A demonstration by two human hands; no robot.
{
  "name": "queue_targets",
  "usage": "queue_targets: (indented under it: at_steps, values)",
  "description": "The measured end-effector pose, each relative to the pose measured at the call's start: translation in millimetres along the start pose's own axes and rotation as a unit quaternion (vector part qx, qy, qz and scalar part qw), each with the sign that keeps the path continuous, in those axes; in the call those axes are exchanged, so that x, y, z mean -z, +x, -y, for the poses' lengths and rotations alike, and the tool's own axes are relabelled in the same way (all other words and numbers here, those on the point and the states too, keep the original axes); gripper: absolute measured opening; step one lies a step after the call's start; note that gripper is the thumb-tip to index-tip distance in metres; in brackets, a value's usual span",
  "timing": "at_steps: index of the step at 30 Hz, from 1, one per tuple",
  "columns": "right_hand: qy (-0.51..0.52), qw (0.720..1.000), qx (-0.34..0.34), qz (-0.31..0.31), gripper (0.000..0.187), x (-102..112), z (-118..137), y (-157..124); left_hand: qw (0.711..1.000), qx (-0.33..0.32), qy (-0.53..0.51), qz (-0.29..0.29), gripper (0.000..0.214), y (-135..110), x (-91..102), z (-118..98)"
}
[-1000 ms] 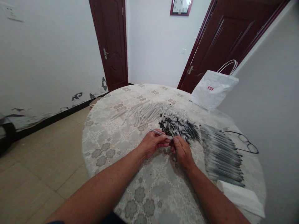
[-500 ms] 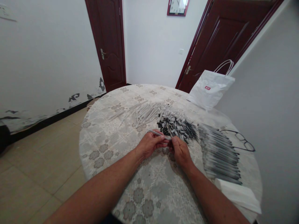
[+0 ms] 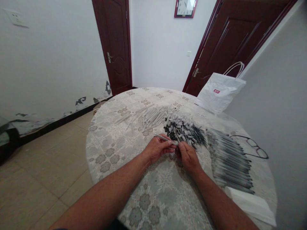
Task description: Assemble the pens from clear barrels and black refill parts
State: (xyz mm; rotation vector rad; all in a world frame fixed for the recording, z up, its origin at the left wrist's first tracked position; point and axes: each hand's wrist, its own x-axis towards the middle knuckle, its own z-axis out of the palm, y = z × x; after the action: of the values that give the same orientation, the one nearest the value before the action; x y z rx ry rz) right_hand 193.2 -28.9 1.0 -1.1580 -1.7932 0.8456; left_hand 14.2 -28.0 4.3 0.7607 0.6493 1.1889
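My left hand (image 3: pixel 157 149) is closed around a thin white pen barrel (image 3: pixel 160 137) whose far end sticks out to the upper left. My right hand (image 3: pixel 188 157) meets it at the barrel's near end, fingers pinched together there; what they pinch is too small to see. Both hands hover over the round table (image 3: pixel 115 150) with a floral lace cloth. Just beyond them lie a heap of small black parts (image 3: pixel 169 131), a pile of refills and tips (image 3: pixel 188 131), and a spread of white barrels (image 3: pixel 148 116).
A row of assembled pens (image 3: pixel 229 159) lies at the right, with black glasses (image 3: pixel 254 147) beyond it and white paper (image 3: pixel 254 206) at the near right edge. A white paper bag (image 3: pixel 219 92) stands at the back right against the wall.
The hands keep the same hold on the barrel. Only the camera has shifted slightly, so the scene sits a little to the right.
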Motion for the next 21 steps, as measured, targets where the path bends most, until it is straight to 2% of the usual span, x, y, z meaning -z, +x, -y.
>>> queue_targets:
  at_steps: [5, 9, 15, 21]
  values:
    - [0.022, 1.0, 0.008, -0.014, 0.024, 0.2, 1.6, -1.2, 1.0, -0.005, -0.001, -0.02, 0.031, -0.3, -1.7, -3.1]
    - [-0.014, 0.999, 0.022, -0.021, 0.021, 1.2, 2.8, -1.0, 1.0, -0.005, 0.002, -0.017, 0.031, -0.9, -2.0, -4.9]
    - [-0.034, 0.999, 0.039, -0.007, 0.022, 3.2, 5.8, -0.2, 1.0, -0.006, 0.02, -0.018, 0.031, -0.9, 0.8, -3.9]
    - [-0.062, 0.997, 0.053, 0.006, 0.034, 2.7, 0.6, 1.9, 0.998, 0.004, 0.046, -0.032, 0.034, -2.5, -2.7, -7.8]
